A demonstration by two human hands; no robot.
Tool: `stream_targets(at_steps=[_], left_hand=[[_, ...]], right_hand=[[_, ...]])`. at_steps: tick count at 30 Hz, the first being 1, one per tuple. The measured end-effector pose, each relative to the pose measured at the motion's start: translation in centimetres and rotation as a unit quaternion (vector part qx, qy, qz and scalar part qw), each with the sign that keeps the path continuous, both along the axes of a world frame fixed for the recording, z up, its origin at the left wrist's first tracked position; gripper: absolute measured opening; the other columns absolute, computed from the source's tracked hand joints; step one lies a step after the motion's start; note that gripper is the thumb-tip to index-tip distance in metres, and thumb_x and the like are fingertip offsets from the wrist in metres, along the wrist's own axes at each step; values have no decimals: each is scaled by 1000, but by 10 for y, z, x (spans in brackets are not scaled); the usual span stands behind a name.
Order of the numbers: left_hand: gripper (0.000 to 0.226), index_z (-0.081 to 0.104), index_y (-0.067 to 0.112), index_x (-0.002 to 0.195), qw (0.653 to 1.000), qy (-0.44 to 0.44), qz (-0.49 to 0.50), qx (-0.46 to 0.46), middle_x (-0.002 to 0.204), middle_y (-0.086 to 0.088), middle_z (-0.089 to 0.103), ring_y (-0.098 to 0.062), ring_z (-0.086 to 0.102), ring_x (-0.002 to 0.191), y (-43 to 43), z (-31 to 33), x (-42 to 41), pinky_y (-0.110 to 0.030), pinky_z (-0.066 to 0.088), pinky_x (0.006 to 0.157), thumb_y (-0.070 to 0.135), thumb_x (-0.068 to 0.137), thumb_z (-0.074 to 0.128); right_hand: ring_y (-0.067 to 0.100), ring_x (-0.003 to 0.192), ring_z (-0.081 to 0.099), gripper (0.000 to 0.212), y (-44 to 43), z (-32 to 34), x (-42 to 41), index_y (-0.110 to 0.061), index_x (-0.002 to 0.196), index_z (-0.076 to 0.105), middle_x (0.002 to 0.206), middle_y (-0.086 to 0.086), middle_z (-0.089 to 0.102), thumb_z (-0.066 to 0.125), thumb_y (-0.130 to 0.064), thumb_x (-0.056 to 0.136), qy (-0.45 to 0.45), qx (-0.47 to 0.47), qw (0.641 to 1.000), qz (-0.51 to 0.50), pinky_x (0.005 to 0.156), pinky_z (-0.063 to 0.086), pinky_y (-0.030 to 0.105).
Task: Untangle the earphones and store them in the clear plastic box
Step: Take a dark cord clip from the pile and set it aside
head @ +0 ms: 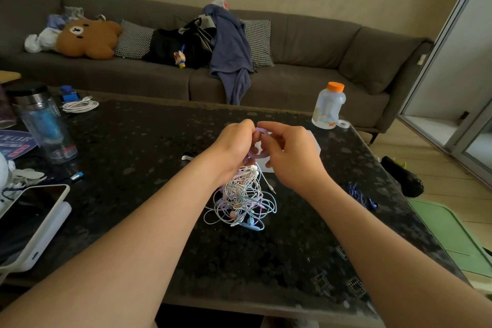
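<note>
A tangled bunch of earphones (243, 198) in white, purple, pink and light blue hangs from my hands down to the dark table (138, 146). My left hand (234, 145) grips the top of the bunch. My right hand (290, 154) pinches a purple cord loop (259, 130) between thumb and fingers, right beside the left hand. The clear plastic box (315, 146) lies behind my right hand and is mostly hidden by it.
A bottle with an orange cap (328, 106) stands at the table's far right, a clear tumbler (45, 122) and a coiled white cable (80, 106) at the far left. A phone on a white pack (34, 224) lies near left. A dark blue cord (359, 193) lies at right.
</note>
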State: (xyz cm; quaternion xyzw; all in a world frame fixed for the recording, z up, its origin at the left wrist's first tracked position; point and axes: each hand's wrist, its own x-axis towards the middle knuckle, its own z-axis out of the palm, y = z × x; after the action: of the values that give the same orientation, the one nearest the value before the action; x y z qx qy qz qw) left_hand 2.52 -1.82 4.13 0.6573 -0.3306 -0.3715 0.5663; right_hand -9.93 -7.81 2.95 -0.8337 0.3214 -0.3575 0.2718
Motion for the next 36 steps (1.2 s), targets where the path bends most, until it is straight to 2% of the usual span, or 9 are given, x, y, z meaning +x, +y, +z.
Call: stream_targets(at_steps=[5,9,11,15,19,24,28,33,36], left_hand=[[44,71,15,102,998,-57,18,4,90,-11,69,-23,66,78,-8,-4,-1,-40,58,74,33,111,33],[45,73,16,99,985,-142,84,44,102,-15,72,-32,70,99,-10,-14,13,-50,58,97,34,111,33],[46,70,19,80,980,-141,131,53,89,-11,70,-34,71,95,-9,-17,22,-50,60,96,32,109,37],[43,65,15,83,968,-116,210,80,85,-8,66,-27,67,84,-7,-25,43,-45,58,90,32,111,38],[46,64,6,116,956,-117,239,121,107,-13,68,-27,71,96,-10,-35,61,-44,61,93,40,113,33],[46,60,9,117,957,-111,226,144,114,-15,66,-30,71,98,-12,-39,68,-49,61,94,43,110,30],[44,58,9,108,957,-120,204,168,109,-14,66,-29,70,96,-14,-39,70,-49,60,95,44,109,31],[39,54,12,103,954,-125,194,188,103,-11,65,-26,70,92,-17,-40,76,-46,60,94,42,110,31],[38,55,12,103,953,-126,198,193,100,-10,64,-23,69,86,-15,-41,82,-40,61,83,41,111,32]], right_hand=[[10,78,76,25,4,0,18,-21,123,77,93,-2,78,59,-16,107,-34,99,994,-12,70,65,26],[15,58,56,33,9,-5,22,-12,79,70,70,6,64,53,-12,106,1,125,990,-58,46,44,17],[21,73,64,21,12,-7,24,-7,106,73,93,14,71,53,-9,102,54,144,987,-57,60,55,29],[26,129,58,73,9,-23,36,-21,155,46,152,7,54,72,-46,92,253,86,960,80,99,51,33],[28,140,47,91,8,-39,45,-40,156,39,152,2,49,75,-71,79,409,15,898,162,110,49,54],[28,107,62,50,7,-31,49,-20,132,56,121,4,59,75,-43,92,506,-32,854,120,85,57,41],[27,102,62,36,8,-21,46,-13,127,58,112,4,60,70,-28,97,598,-15,797,84,85,53,38],[41,140,40,67,11,-4,50,-25,146,52,145,12,50,80,-41,88,689,-32,722,59,119,29,58],[44,148,24,82,13,6,54,-29,146,53,157,15,34,81,-63,76,672,-69,734,73,121,21,61]])
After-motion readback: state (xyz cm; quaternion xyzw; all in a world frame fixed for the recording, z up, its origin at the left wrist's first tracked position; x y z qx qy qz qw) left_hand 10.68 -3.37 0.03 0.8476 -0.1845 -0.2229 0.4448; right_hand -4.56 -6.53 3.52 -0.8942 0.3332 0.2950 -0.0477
